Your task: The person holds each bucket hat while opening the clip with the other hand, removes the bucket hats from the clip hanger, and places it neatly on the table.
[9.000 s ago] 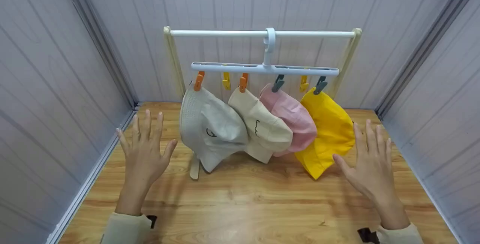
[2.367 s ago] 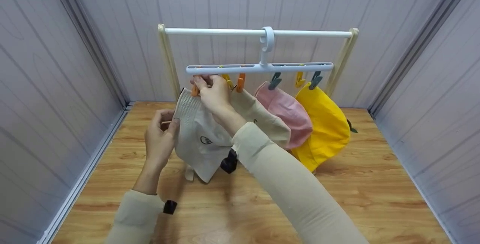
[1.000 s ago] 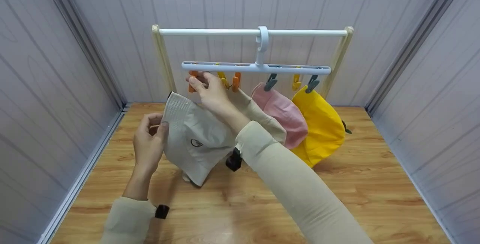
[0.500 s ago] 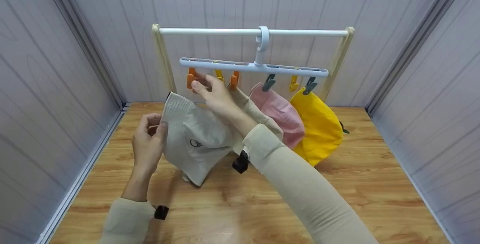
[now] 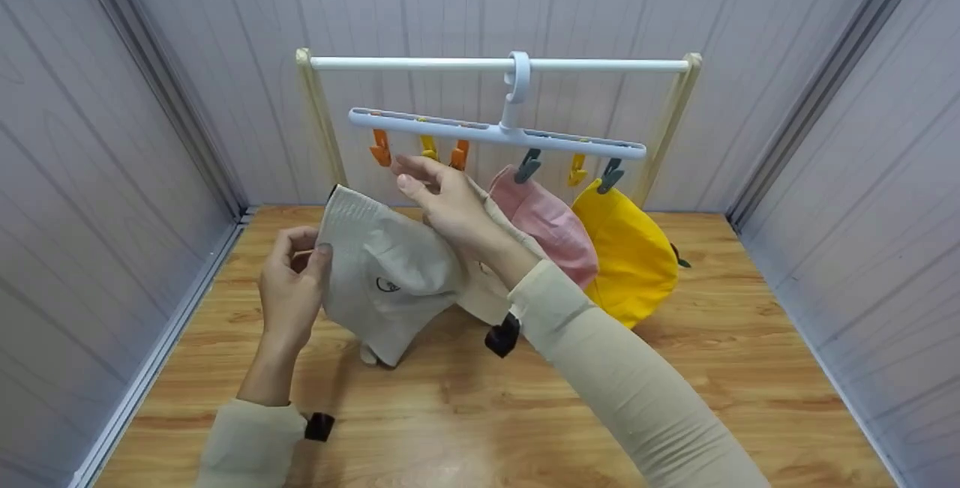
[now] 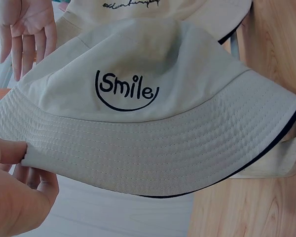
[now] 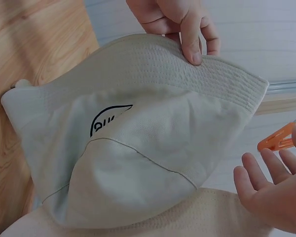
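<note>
My left hand [image 5: 289,285] pinches the brim of a pale grey bucket hat [image 5: 409,255] between thumb and fingers. A "Smile" print shows on the hat's crown [image 6: 128,91] in the left wrist view. This hat is free of the leftmost orange clip [image 5: 381,149], which hangs bare from the white clip hanger [image 5: 427,125]. My right hand [image 5: 461,211] holds nothing, its fingers loosely bent just right of and below that clip. In the right wrist view the orange clip [image 7: 278,138] sits beyond its fingertips. A cream bucket hat [image 5: 484,293] behind is partly hidden by the right hand.
Grey clips hold a pink hat [image 5: 551,229] and a yellow hat [image 5: 630,255] on the hanger's right half. Two yellow clips hang bare. The hanger hooks over a white rail [image 5: 390,64] on wooden posts, standing on a wood-grain table [image 5: 450,413] between panelled walls.
The right hand has released the orange clip and drawn away right and down. The grey hat came off the clip in the left hand. The hanger now tilts, its left end higher.
</note>
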Available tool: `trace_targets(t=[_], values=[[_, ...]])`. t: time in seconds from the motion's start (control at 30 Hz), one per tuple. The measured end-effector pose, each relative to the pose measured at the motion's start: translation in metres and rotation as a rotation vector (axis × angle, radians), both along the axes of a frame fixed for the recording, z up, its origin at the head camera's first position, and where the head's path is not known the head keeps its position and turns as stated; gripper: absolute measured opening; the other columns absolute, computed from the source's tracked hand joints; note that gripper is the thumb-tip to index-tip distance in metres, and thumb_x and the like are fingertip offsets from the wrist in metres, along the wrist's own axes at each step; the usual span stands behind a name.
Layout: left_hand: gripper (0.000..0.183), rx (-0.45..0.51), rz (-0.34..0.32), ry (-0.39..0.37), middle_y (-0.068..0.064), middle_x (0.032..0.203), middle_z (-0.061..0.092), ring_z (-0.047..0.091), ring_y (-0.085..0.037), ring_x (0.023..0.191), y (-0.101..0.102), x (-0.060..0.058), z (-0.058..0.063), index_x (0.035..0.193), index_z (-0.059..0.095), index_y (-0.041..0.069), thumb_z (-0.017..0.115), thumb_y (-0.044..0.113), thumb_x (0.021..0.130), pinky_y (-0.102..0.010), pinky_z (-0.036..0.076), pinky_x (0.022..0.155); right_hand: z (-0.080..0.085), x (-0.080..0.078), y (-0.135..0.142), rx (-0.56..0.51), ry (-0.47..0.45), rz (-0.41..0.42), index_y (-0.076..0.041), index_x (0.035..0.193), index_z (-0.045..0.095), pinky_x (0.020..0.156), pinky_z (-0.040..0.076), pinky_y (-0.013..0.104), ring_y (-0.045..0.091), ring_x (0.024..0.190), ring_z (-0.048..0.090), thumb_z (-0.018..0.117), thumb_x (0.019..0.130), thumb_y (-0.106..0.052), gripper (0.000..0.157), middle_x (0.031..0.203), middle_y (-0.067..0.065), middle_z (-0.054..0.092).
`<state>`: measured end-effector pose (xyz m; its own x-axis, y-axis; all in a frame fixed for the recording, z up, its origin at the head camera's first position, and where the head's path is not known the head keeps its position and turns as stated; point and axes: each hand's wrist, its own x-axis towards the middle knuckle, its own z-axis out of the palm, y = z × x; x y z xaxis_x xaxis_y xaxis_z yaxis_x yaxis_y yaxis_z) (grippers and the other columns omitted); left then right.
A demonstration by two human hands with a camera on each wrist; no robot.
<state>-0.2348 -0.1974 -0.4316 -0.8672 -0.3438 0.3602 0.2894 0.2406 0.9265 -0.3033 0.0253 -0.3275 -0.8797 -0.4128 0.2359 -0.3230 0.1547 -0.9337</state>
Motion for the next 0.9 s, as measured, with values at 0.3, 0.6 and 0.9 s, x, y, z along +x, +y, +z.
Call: trace_targets(t=[0.3, 0.6, 0.9], values=[[0.019, 0.056, -0.016, 0.006, -0.008, 0.112, 0.065, 0.065, -0.019, 0.100, 0.001, -0.001, 0.001, 0.123, 0.062, 0.000, 0.064, 0.002, 0.104, -0.026, 0.052, 0.085, 0.000, 0.013, 0.025, -0.089, -0.057, 0.014, -0.006, 0.154, 0.053, 0.114, 0.049, 0.036, 0.019, 0.134, 0.061, 0.059, 0.111, -0.022, 0.046, 0.149, 0.010, 0.061], [0.020, 0.108, -0.034, -0.002, -0.009, 0.114, 0.062, 0.063, -0.020, 0.100, 0.003, 0.003, 0.006, 0.125, 0.059, -0.003, 0.063, 0.000, 0.105, -0.026, 0.051, 0.086, -0.020, 0.029, 0.053, -0.166, -0.026, -0.036, -0.004, 0.151, 0.055, 0.117, 0.047, 0.039, 0.029, 0.140, 0.056, 0.061, 0.110, -0.019, 0.044, 0.149, 0.017, 0.060], [0.020, 0.135, -0.047, 0.020, -0.009, 0.116, 0.062, 0.062, -0.023, 0.103, 0.001, 0.007, 0.008, 0.126, 0.059, -0.002, 0.062, 0.002, 0.106, -0.028, 0.051, 0.088, -0.046, 0.046, 0.075, -0.203, 0.048, -0.135, 0.001, 0.146, 0.058, 0.114, 0.049, 0.035, 0.040, 0.136, 0.057, 0.064, 0.107, -0.013, 0.041, 0.144, 0.022, 0.062]])
